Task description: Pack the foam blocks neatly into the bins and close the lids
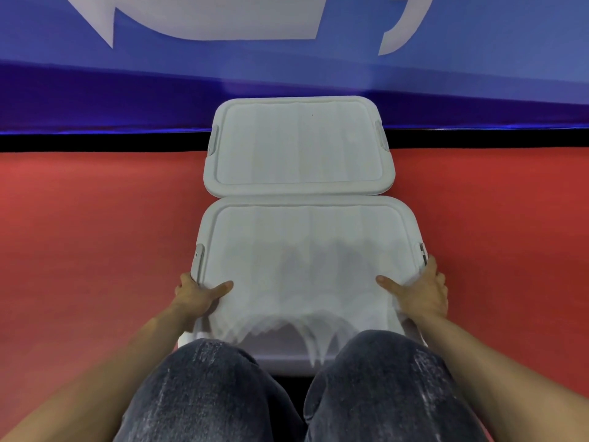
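Bare red floor (95,237) either side of two touching lidded bins (299,148)

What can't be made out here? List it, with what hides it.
- Foam blocks: head view, none visible; both lids cover the bins, near lid and far lid.
- Near lid's front edge: smeared by blur above the knees.
- Fingers of left hand and right hand: curled over the lid's sides, so each grip is partly hidden.

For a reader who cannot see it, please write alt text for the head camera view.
A kneeling person's left hand and right hand grip the sides of the near bin lid, thumbs on top. A second lidded white bin sits just beyond, on a red floor.
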